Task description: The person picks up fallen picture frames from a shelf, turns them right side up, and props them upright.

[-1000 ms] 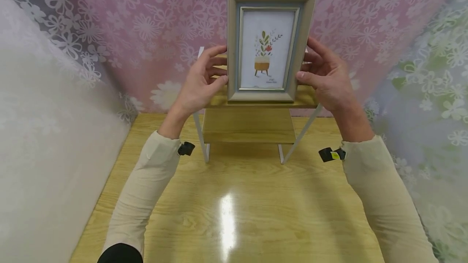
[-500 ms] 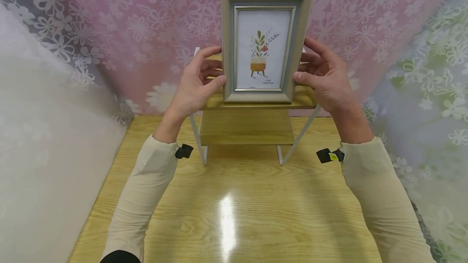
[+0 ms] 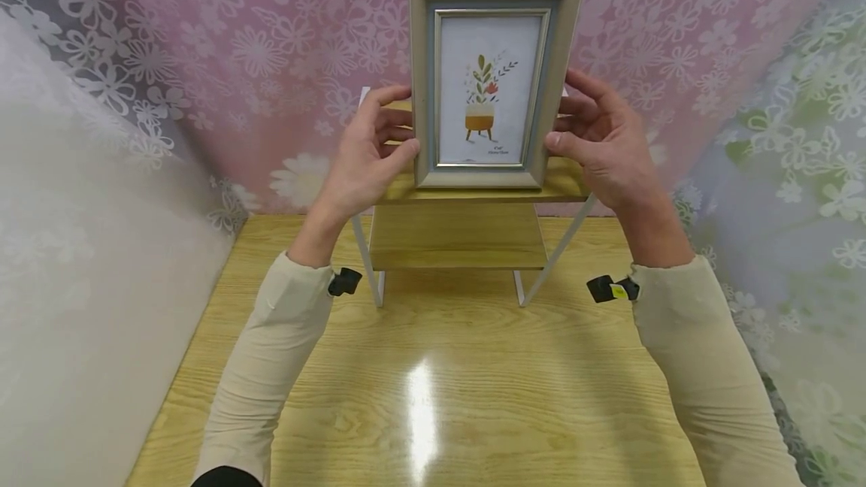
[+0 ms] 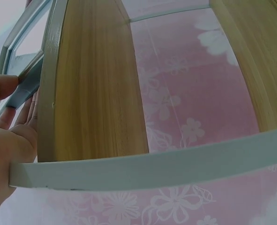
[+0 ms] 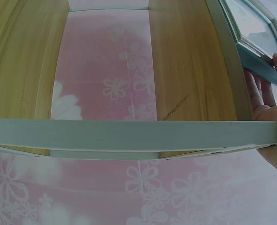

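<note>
A beige picture frame (image 3: 564,58) with a blue-grey inner border stands upright, its print of a potted plant facing me. My left hand (image 3: 368,152) grips its left edge, thumb at the front and fingers reaching behind. On the opposite edge my right hand (image 3: 612,143) holds it the same way. The frame's lower edge is at the top board of a small wooden shelf stand (image 3: 460,235); whether it rests there I cannot tell. In the left wrist view the picture frame (image 4: 30,77) appears beside the board, and in the right wrist view the picture frame (image 5: 260,63) does too.
White metal legs (image 3: 558,246) carry the stand on a wood-patterned floor (image 3: 338,389). Behind it hangs a pink floral backdrop (image 3: 284,36). Pale floral panels close in the left side (image 3: 101,246) and right side (image 3: 798,194).
The frame and both hands shifted slightly left in view between one second and half a second ago, along with the stand. Since then they have hardly moved, and both hands keep their hold.
</note>
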The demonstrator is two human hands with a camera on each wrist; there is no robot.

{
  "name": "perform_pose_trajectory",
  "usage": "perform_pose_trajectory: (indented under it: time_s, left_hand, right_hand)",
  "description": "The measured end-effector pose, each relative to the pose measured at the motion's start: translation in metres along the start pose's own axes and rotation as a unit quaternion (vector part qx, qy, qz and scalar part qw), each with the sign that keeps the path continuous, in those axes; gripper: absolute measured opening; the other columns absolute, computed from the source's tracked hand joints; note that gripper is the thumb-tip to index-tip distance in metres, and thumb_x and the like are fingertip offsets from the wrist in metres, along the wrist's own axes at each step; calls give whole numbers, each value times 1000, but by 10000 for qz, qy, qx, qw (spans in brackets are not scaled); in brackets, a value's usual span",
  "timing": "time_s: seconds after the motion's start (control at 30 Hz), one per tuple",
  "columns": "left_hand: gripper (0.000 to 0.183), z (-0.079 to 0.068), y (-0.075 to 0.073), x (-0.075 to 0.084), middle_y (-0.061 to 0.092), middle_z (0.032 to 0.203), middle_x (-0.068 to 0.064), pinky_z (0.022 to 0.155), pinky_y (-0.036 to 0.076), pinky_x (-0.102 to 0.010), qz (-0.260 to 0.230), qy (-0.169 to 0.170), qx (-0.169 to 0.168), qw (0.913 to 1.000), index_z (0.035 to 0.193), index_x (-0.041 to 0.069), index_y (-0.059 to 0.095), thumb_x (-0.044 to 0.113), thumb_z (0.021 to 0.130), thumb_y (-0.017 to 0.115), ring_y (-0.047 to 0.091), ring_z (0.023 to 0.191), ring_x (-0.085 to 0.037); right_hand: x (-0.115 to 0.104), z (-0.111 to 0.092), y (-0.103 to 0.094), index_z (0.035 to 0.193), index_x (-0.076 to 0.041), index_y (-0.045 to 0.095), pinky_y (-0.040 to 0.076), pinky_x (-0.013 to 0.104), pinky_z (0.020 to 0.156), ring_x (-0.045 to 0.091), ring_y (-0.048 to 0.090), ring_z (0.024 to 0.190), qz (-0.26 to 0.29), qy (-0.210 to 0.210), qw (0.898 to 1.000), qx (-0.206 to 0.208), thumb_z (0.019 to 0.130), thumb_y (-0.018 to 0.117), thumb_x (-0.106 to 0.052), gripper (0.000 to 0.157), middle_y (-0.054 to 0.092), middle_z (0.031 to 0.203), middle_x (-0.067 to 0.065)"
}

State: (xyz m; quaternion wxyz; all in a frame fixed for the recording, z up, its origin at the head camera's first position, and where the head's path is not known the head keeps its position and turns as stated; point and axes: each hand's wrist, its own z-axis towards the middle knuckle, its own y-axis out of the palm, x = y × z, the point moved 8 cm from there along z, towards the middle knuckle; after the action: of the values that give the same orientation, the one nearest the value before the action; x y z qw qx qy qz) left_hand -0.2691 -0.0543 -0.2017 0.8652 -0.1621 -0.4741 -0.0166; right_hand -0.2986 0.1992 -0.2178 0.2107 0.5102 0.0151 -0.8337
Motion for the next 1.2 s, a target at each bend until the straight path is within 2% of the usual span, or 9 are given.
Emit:
perform_pose_trajectory:
  time_s: [0.77, 1.2]
  left_hand:
    - [47, 1, 1, -2, 56, 116, -22, 91, 48, -35, 98, -133, 28, 9999, 135, -3, 37, -7, 90, 53, 56, 103, -26]
    - [47, 0, 2, 0, 57, 114, -22, 89, 49, -35, 29, -162, 92, 9998, 134, -3, 38, -7, 89, 53, 56, 103, -27]
  right_hand:
    - [1, 0, 0, 139, -8, 47, 55, 27, 77, 25, 62, 94, -428, 126, 9989, 155, 81, 61, 16, 64, 59, 116, 18]
    - [2, 2, -2, 137, -8, 49, 55, 25, 74, 23, 61, 88, -456, 152, 9987, 157, 80, 62, 15, 63, 61, 108, 17]
